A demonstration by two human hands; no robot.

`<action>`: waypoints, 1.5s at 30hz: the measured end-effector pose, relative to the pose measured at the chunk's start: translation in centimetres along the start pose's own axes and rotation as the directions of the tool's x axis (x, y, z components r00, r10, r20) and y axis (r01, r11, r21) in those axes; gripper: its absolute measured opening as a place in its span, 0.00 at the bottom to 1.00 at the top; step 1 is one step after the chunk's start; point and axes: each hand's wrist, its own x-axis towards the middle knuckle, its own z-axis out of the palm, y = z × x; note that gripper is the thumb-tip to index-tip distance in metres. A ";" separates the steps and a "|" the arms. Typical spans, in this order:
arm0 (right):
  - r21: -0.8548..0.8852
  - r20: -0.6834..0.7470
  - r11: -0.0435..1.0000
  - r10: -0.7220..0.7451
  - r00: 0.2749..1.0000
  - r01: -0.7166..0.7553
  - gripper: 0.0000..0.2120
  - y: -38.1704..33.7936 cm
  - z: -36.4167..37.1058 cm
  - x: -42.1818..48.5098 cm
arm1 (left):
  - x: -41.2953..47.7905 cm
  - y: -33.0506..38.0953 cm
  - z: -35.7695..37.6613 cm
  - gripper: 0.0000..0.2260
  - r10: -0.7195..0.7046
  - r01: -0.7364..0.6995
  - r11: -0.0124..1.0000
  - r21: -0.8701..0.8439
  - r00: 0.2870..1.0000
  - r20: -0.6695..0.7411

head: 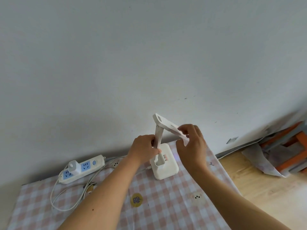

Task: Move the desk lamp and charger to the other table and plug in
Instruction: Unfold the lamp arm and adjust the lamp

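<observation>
A white folding desk lamp point(164, 161) stands on the table with the pink checked cloth point(166, 205), near the wall. My left hand point(143, 149) grips its upright stem. My right hand point(191, 143) pinches the free end of its tilted light bar. A white charger point(74, 166) is plugged into a white and blue power strip point(83, 169) at the table's far left. A thin white cable point(69, 198) loops across the cloth from the charger toward the lamp's base.
The grey wall rises directly behind the table. To the right, beyond the table's edge, lies a wooden floor point(259, 183) with an orange-framed piece of furniture point(292, 146) and crumpled plastic sheeting point(265, 160).
</observation>
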 end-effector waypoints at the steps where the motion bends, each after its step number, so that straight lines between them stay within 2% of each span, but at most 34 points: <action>1: 0.072 -0.012 0.991 0.115 0.993 -0.114 0.14 0.1 0.0 -0.3 | 0.0 0.0 -0.1 0.10 -0.005 0.005 1.000 -0.003 1.000 0.005; 3: 0.191 0.022 0.922 0.340 0.940 -0.338 0.10 0.5 0.1 -0.8 | 0.0 0.0 0.0 0.11 -0.009 0.009 1.000 -0.008 1.000 -0.001; 5: 0.319 0.117 0.804 0.492 0.862 -0.502 0.10 0.7 0.2 -1.1 | -0.1 0.0 0.0 0.11 -0.011 0.011 1.000 -0.014 1.000 -0.012; 6: 0.417 0.198 0.697 0.556 0.807 -0.583 0.10 0.7 0.4 -1.0 | -0.1 0.0 0.0 0.11 -0.014 0.014 1.000 -0.020 1.000 -0.015; 9: 0.632 0.500 0.212 0.624 0.601 -0.745 0.09 -0.1 1.0 -0.3 | -0.1 0.1 0.1 0.11 -0.017 0.016 1.000 -0.026 1.000 -0.020; 11: 0.651 0.609 0.016 0.587 0.534 -0.759 0.07 -0.5 1.3 0.1 | -0.1 0.2 0.1 0.11 -0.012 0.012 1.000 -0.020 1.000 -0.026; 13: 0.654 0.663 -0.101 0.555 0.503 -0.750 0.04 -0.7 1.3 0.4 | -0.2 0.2 0.2 0.11 -0.012 0.011 0.999 -0.030 1.000 -0.027; 16: 0.648 0.705 -0.219 0.534 0.467 -0.729 0.06 -0.6 0.9 1.0 | -0.3 0.2 0.2 0.11 -0.016 0.015 0.999 -0.031 0.999 -0.029; 20: 0.665 0.724 -0.352 0.522 0.451 -0.658 0.17 0.3 0.4 2.1 | -0.4 0.2 0.1 0.10 -0.030 0.029 0.999 -0.039 0.999 -0.019; 22: 0.673 0.729 -0.417 0.513 0.453 -0.611 0.15 0.4 0.0 2.7 | -0.3 0.2 0.1 0.09 -0.033 0.032 0.999 -0.043 0.999 -0.016; 25: 0.683 0.725 -0.469 0.524 0.447 -0.559 0.16 0.1 -0.2 3.5 | -0.3 0.3 0.0 0.09 -0.033 0.033 0.999 -0.031 0.999 -0.007; 28: 0.696 0.711 -0.458 0.543 0.446 -0.553 0.20 -0.2 -0.4 3.9 | -0.2 0.4 -0.1 0.08 -0.033 0.033 0.999 -0.017 0.999 -0.001; 32: 0.724 0.684 -0.429 0.553 0.477 -0.541 0.19 -0.3 -0.9 4.2 | -0.2 0.4 0.0 0.08 -0.025 0.025 1.000 0.007 1.000 -0.004; 39: 0.798 0.591 -0.289 0.541 0.598 -0.529 0.09 -0.9 -2.3 5.8 | -0.2 0.4 0.2 0.08 -0.014 0.016 0.998 0.055 0.999 -0.034; 45: 0.852 0.502 -0.184 0.553 0.665 -0.490 0.08 -1.9 -3.3 6.7 | 0.0 0.6 0.4 0.09 -0.023 0.025 0.998 0.061 0.999 -0.043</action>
